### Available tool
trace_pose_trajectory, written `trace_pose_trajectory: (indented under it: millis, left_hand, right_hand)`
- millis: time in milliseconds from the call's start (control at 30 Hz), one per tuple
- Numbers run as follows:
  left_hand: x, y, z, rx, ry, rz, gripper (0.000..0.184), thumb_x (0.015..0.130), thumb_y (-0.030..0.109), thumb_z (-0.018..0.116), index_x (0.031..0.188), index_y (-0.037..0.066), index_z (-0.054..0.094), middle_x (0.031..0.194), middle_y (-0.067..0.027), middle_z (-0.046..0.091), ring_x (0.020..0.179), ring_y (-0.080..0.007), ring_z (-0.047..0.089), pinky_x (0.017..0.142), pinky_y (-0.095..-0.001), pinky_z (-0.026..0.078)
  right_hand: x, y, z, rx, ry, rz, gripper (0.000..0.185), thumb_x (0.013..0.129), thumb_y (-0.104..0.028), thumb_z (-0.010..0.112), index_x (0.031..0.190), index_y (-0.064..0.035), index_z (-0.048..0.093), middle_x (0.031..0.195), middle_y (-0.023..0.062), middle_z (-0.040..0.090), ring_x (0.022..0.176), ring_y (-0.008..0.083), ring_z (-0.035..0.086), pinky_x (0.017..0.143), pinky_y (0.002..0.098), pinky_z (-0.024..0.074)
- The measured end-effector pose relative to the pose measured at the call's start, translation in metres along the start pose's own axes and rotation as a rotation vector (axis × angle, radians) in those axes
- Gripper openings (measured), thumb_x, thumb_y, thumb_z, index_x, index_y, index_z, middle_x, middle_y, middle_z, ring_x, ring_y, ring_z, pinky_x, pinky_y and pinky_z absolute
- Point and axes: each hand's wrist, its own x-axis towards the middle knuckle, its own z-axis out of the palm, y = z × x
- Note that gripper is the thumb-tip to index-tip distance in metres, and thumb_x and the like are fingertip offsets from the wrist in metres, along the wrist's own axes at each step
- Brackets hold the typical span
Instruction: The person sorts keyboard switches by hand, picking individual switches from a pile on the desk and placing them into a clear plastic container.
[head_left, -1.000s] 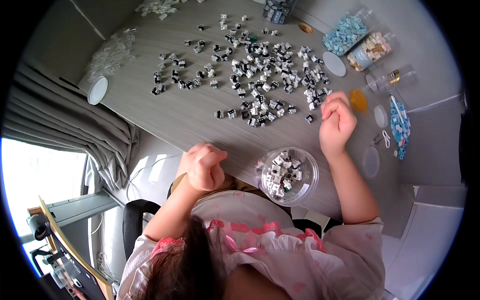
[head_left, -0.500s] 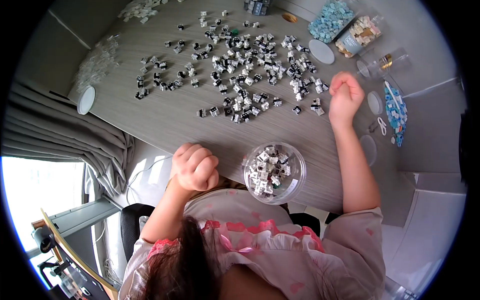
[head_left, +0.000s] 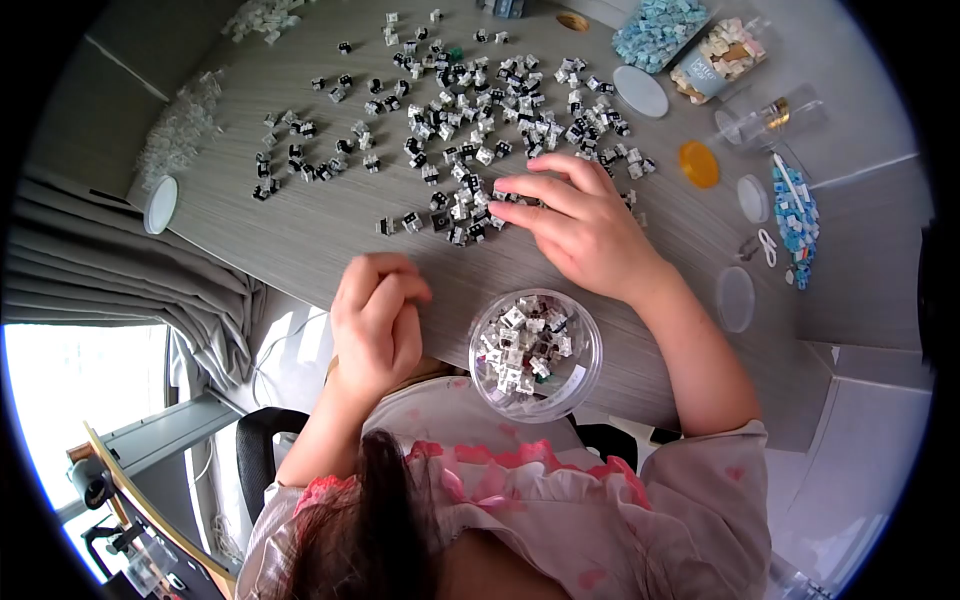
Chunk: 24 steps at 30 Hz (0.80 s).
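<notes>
My right hand (head_left: 585, 225) is open, palm down, its fingers stretched leftward over the near part of a wide scatter of black-and-white keyboard switches (head_left: 465, 200). Its fingertips hide some of them, and I see nothing held there. My left hand (head_left: 375, 322) is at the table's near edge, left of a clear plastic tub. The fingers of that hand are curled in; whatever they hold, if anything, is hidden. Between my forearms stands the round tub (head_left: 590, 372), with a pile of mostly white and clear switches (head_left: 520, 345) inside.
An orange disc (head_left: 698, 164) lies right of the switches. Jars of blue pieces (head_left: 658, 35) and cream pieces (head_left: 718, 62) lie at back right, near a white lid (head_left: 640, 92). Clear small parts (head_left: 180, 125) and another lid (head_left: 160, 205) occupy the left side.
My right hand has opened from a fist and moved left over the switches, leaving the orange disc in sight. My left hand has turned slightly, fingers still curled. The view has shifted a little.
</notes>
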Motion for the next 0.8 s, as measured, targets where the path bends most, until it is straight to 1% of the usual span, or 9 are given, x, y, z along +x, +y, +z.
trace_pose_trajectory:
  millis: [100, 133, 300, 400, 500, 533, 633, 667, 800]
  left_hand:
    - [0.018, 0.015, 0.008, 0.252, 0.012, -0.022, 0.028, 0.075, -0.003, 0.063, 0.101, 0.006, 0.069, 0.103, -0.0104, 0.058, 0.083, -0.0260, 0.054, 0.076, -0.0367, 0.044]
    - [0.021, 0.017, 0.009, 0.265, -0.034, -0.065, 0.033, 0.080, 0.005, 0.070, 0.113, 0.007, 0.068, 0.104, -0.0092, 0.056, 0.085, -0.0248, 0.052, 0.082, -0.0377, 0.042]
    - [0.047, 0.009, 0.016, 0.299, -0.030, -0.084, 0.027, 0.078, 0.011, 0.075, 0.104, 0.008, 0.070, 0.097, -0.0078, 0.054, 0.084, -0.0257, 0.052, 0.081, -0.0374, 0.042]
    - [0.058, 0.004, 0.020, 0.297, -0.043, -0.102, 0.022, 0.077, 0.012, 0.076, 0.099, 0.007, 0.071, 0.095, -0.0084, 0.054, 0.087, -0.0270, 0.054, 0.081, -0.0383, 0.043]
    - [0.064, 0.002, 0.021, 0.232, -0.074, -0.127, 0.021, 0.076, 0.011, 0.076, 0.095, 0.006, 0.072, 0.093, -0.0094, 0.055, 0.089, -0.0286, 0.056, 0.082, -0.0398, 0.044]
    - [0.065, 0.002, 0.020, 0.200, -0.092, -0.140, 0.020, 0.075, 0.011, 0.077, 0.094, 0.005, 0.072, 0.093, -0.0098, 0.056, 0.090, -0.0292, 0.057, 0.082, -0.0404, 0.045]
    - [0.068, 0.002, 0.015, 0.193, -0.149, -0.158, 0.020, 0.073, 0.011, 0.078, 0.091, 0.005, 0.072, 0.091, -0.0100, 0.056, 0.089, -0.0295, 0.057, 0.081, -0.0408, 0.046]
    - [0.069, 0.001, 0.014, 0.176, -0.159, -0.165, 0.020, 0.072, 0.011, 0.078, 0.090, 0.004, 0.072, 0.090, -0.0100, 0.056, 0.088, -0.0294, 0.057, 0.080, -0.0406, 0.046]
    - [0.072, -0.001, 0.011, 0.107, -0.190, -0.216, 0.021, 0.071, 0.011, 0.079, 0.090, 0.003, 0.073, 0.088, -0.0106, 0.055, 0.085, -0.0294, 0.058, 0.078, -0.0396, 0.048]
  right_hand:
    - [0.002, -0.006, -0.004, 0.042, -0.005, 0.049, 0.030, 0.077, -0.011, 0.072, 0.106, -0.0179, 0.074, 0.115, -0.0010, 0.062, 0.114, 0.0250, 0.051, 0.095, 0.0411, 0.0444]
    - [0.002, -0.005, -0.003, 0.039, -0.010, 0.052, 0.028, 0.077, -0.011, 0.073, 0.104, -0.0179, 0.074, 0.114, -0.0008, 0.061, 0.114, 0.0252, 0.051, 0.095, 0.0413, 0.0441]
    - [0.002, -0.004, -0.006, 0.039, -0.008, 0.082, 0.021, 0.075, -0.012, 0.075, 0.096, -0.0163, 0.073, 0.110, 0.0010, 0.061, 0.109, 0.0260, 0.051, 0.093, 0.0406, 0.0430]
    - [0.003, 0.000, -0.001, 0.093, 0.073, 0.132, 0.019, 0.074, -0.009, 0.075, 0.092, -0.0151, 0.072, 0.106, 0.0015, 0.060, 0.104, 0.0262, 0.052, 0.090, 0.0400, 0.0428]
    - [0.015, 0.003, 0.001, 0.084, 0.104, 0.175, 0.021, 0.074, -0.008, 0.074, 0.093, -0.0152, 0.072, 0.102, 0.0020, 0.060, 0.099, 0.0262, 0.052, 0.089, 0.0390, 0.0425]
    - [0.020, 0.002, -0.001, 0.104, 0.067, 0.190, 0.024, 0.073, -0.004, 0.072, 0.095, -0.0136, 0.073, 0.101, 0.0037, 0.058, 0.100, 0.0265, 0.051, 0.088, 0.0381, 0.0435]
    - [0.034, 0.004, -0.004, 0.129, -0.044, 0.148, 0.028, 0.072, -0.004, 0.072, 0.098, -0.0145, 0.073, 0.103, 0.0041, 0.057, 0.103, 0.0266, 0.049, 0.090, 0.0384, 0.0432]
    - [0.037, 0.005, -0.004, 0.144, -0.084, 0.160, 0.022, 0.072, -0.008, 0.072, 0.093, -0.0143, 0.074, 0.102, 0.0029, 0.056, 0.105, 0.0252, 0.049, 0.094, 0.0389, 0.0409]
    - [0.038, 0.008, -0.002, 0.177, -0.142, 0.161, 0.022, 0.073, -0.013, 0.075, 0.094, -0.0146, 0.074, 0.101, 0.0026, 0.056, 0.106, 0.0248, 0.049, 0.095, 0.0405, 0.0400]
